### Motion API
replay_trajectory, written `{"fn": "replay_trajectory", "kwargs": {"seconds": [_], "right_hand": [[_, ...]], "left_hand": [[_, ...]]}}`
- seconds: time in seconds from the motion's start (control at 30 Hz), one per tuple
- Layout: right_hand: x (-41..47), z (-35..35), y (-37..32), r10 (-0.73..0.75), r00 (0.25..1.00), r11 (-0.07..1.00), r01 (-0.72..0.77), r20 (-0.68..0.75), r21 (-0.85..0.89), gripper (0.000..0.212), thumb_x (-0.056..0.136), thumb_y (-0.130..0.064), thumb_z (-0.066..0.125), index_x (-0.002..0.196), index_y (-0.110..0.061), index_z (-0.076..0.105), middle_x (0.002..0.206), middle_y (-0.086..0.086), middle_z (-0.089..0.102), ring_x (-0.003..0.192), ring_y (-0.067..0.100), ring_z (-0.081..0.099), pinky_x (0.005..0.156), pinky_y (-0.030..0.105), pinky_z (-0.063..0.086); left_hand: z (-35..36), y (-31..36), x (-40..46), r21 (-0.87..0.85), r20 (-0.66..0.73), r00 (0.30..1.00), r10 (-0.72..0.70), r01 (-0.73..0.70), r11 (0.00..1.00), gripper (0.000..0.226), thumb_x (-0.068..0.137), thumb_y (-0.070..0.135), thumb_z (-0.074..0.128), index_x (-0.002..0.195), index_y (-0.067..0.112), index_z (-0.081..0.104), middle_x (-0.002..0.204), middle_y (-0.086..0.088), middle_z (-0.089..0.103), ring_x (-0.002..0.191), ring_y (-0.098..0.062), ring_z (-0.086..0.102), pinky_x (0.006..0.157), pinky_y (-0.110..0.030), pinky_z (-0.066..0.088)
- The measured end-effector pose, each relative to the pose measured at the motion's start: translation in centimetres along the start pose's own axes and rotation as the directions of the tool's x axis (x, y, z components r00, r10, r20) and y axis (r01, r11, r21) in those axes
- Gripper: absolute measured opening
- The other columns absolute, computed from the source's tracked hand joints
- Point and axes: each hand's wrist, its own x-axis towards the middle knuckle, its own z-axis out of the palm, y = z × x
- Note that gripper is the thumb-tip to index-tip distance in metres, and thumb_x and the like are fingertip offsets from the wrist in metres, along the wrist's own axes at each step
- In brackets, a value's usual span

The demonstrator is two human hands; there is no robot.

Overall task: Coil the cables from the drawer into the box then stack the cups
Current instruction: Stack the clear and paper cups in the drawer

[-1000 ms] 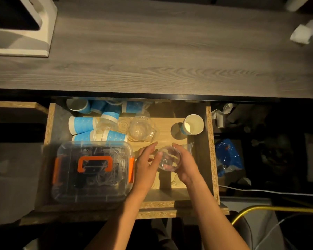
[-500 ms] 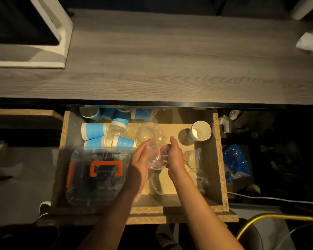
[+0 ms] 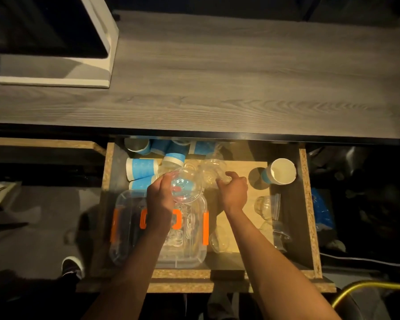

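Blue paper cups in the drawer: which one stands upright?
The cup at the drawer's right rear, alone, with its white inside facing up. The other blue cups lie on their sides in a pile at the left rear.

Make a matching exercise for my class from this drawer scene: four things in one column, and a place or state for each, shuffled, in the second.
Things:
1. clear plastic cup
2. upright paper cup
3. clear storage box
4. right hand

Places or states:
A. lid on, orange latches, front left of the drawer
B. held in the left hand
C. reaching into the pile of clear cups
D. standing at the drawer's back right corner

Pairs: 1-B, 2-D, 3-A, 4-C
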Motion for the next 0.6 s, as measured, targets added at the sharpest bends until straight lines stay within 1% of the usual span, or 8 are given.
{"fn": "replay_trajectory", "kwargs": {"seconds": [0.1,0.2,0.3,0.37,0.43,0.47,0.53,0.6], "right_hand": [[-0.1,0.4,0.3,0.025,0.999,1.000,-0.026,-0.034,-0.014,0.021,0.091,-0.030,0.066,0.111,-0.024,0.066,0.115,0.006,0.054,0.103,0.026,0.060,0.072,0.031,0.047],[-0.2,0.7,0.7,0.059,0.996,0.998,-0.060,-0.060,-0.019,0.014,0.090,-0.030,0.065,0.098,-0.021,0.071,0.110,0.005,0.055,0.101,0.025,0.058,0.074,0.034,0.053],[-0.4,0.1,0.5,0.047,0.992,0.991,-0.031,-0.121,0.132,0.019,0.088,-0.028,0.063,0.088,-0.013,0.074,0.109,0.005,0.059,0.105,0.022,0.058,0.077,0.032,0.050],[-0.9,-1.3,0.0,-0.017,0.992,0.962,0.050,-0.127,0.268,0.010,0.086,-0.019,0.068,0.082,-0.012,0.072,0.112,0.002,0.061,0.109,0.015,0.053,0.086,0.030,0.044],[-1.7,-3.4,-0.6,-0.031,0.993,0.881,0.080,-0.112,0.466,0.008,0.086,-0.011,0.068,0.079,-0.009,0.070,0.101,0.002,0.071,0.101,0.018,0.063,0.089,0.039,0.053],[-2.2,-4.6,-0.9,-0.010,0.995,0.819,0.066,-0.100,0.570,0.006,0.087,-0.007,0.066,0.082,-0.006,0.069,0.091,0.003,0.072,0.092,0.022,0.069,0.083,0.042,0.058],[-3.5,-7.0,-1.8,0.036,0.998,0.678,0.020,-0.060,0.734,0.007,0.090,-0.002,0.061,0.095,-0.002,0.066,0.081,0.006,0.073,0.080,0.024,0.072,0.069,0.037,0.061],[-4.7,-8.9,-2.4,0.025,0.998,0.612,0.035,-0.064,0.790,0.016,0.092,-0.001,0.057,0.105,-0.008,0.065,0.078,0.002,0.075,0.073,0.018,0.072,0.063,0.031,0.060]], "left_hand": [[-0.4,0.0,-0.2,-0.011,0.025,1.000,0.011,-0.011,1.000,0.028,0.100,0.026,0.053,0.082,0.028,0.074,0.085,0.003,0.075,0.090,-0.022,0.071,0.080,-0.041,0.059],[-0.7,0.1,-0.2,-0.021,0.038,0.999,-0.005,0.005,1.000,0.032,0.100,0.030,0.053,0.079,0.037,0.076,0.085,0.005,0.075,0.088,-0.022,0.071,0.077,-0.038,0.058],[-0.7,0.4,0.1,-0.074,0.024,0.995,-0.094,0.095,0.993,0.025,0.096,0.032,0.059,0.079,0.033,0.078,0.089,-0.002,0.075,0.082,-0.021,0.073,0.074,-0.041,0.059],[-0.6,0.7,0.0,-0.141,0.038,0.988,-0.151,0.155,0.978,0.018,0.094,0.029,0.064,0.083,0.026,0.078,0.095,-0.003,0.074,0.080,-0.017,0.073,0.067,-0.037,0.058],[-0.3,1.0,-0.2,-0.205,0.053,0.983,-0.179,0.186,0.961,0.011,0.093,0.027,0.066,0.090,0.023,0.076,0.098,-0.002,0.073,0.086,-0.017,0.073,0.064,-0.033,0.058],[0.0,1.2,-0.4,-0.224,0.061,0.981,-0.183,0.192,0.955,0.011,0.094,0.026,0.066,0.095,0.021,0.075,0.100,-0.001,0.072,0.088,-0.018,0.072,0.063,-0.032,0.058],[0.5,1.3,-0.8,-0.219,0.089,0.986,-0.143,0.159,0.963,0.016,0.098,0.027,0.061,0.106,0.019,0.072,0.101,0.002,0.070,0.093,-0.017,0.071,0.063,-0.032,0.060],[1.1,1.2,-1.1,-0.138,0.133,0.987,-0.086,0.105,0.985,0.019,0.100,0.032,0.054,0.112,0.025,0.068,0.104,0.011,0.068,0.099,-0.015,0.070,0.066,-0.035,0.061]]}}
